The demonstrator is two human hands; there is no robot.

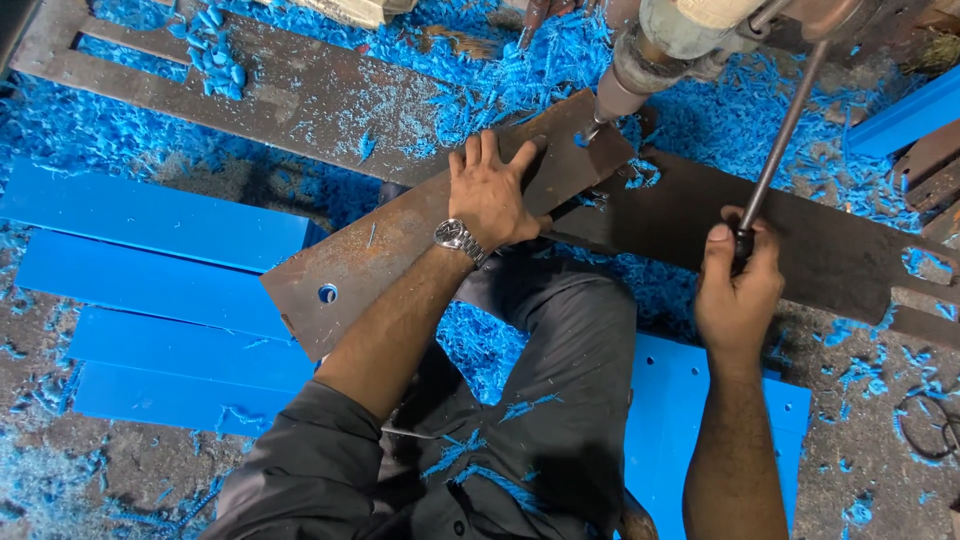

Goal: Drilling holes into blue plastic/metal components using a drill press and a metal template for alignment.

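left hand (493,192) flat on rusty plate (420,235), right hand (738,290) gripping drill lever (785,130).

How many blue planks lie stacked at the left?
4: the top plank, one below it, a third, and the lowest. More may be hidden under the rusty plate or the shavings.
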